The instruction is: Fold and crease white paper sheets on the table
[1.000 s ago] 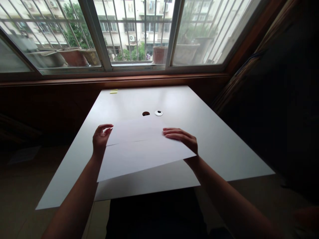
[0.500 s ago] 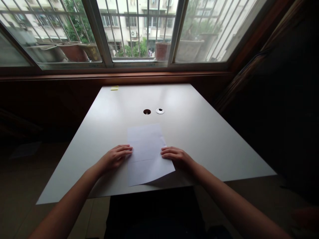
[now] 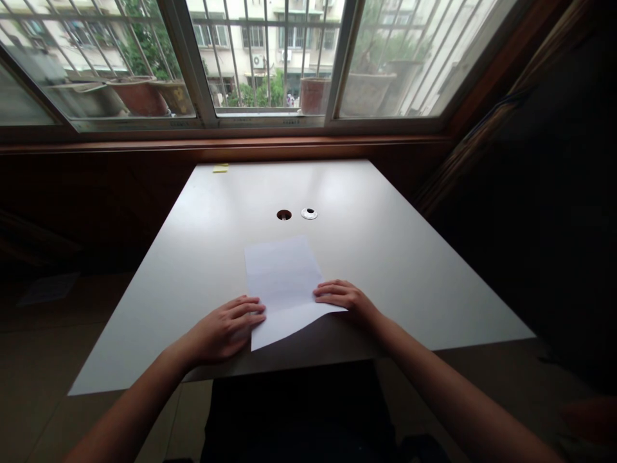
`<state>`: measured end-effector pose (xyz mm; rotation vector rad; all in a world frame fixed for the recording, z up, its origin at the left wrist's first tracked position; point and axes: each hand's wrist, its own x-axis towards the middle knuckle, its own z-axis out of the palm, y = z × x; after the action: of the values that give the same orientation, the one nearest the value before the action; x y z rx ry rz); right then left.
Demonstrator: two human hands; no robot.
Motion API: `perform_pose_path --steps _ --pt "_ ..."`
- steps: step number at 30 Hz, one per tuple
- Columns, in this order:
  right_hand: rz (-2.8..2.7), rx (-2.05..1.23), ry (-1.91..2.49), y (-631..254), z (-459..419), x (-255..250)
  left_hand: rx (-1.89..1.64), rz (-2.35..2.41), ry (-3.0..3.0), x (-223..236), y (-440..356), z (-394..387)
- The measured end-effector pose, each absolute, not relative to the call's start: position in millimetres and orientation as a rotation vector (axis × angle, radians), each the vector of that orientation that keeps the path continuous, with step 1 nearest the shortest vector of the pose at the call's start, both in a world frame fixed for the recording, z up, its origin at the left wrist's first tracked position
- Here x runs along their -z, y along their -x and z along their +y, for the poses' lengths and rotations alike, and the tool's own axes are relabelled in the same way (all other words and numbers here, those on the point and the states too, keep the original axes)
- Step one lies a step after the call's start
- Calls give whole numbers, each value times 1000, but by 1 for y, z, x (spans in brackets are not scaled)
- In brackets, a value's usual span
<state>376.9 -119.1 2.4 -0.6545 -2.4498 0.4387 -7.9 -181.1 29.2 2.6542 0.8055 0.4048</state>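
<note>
A white sheet of paper (image 3: 282, 276) lies on the white table, its near part bent upward toward the right. At the sheet's left edge, my left hand (image 3: 236, 323) has its fingers over the paper, closed on the margin; its thumb is hidden. My right hand (image 3: 346, 297) grips the right edge, fingers on top and thumb out of sight beneath. The near right corner of the sheet sticks up beside the right hand.
The white tabletop (image 3: 395, 276) has a round hole (image 3: 284, 215) with a ring-shaped cover (image 3: 309, 213) beside it. A yellow sticky note (image 3: 220, 168) is at the far left edge. Beyond stands a barred window (image 3: 270, 64).
The sheet's near edge has risen and bent away from me, most at the right. My left hand has slid slightly nearer and to the right along the edge.
</note>
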Motion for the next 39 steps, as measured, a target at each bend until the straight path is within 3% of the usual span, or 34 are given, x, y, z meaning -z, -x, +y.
perform_pose_path --steps 12,23,32,39 --pt "-2250 -775 759 -380 -108 7 -736 1108 -2413 -7 -20 -169" --pt "-2270 -754 1267 -377 -92 6 -754 1481 -1985 -11 -28 -165" --pt "-2207 -593 1373 -369 -95 14 -942 1633 -1801 1 -32 -169" --pt "-2201 -596 1390 -365 -97 5 -1036 1670 -2306 -16 -54 -178"
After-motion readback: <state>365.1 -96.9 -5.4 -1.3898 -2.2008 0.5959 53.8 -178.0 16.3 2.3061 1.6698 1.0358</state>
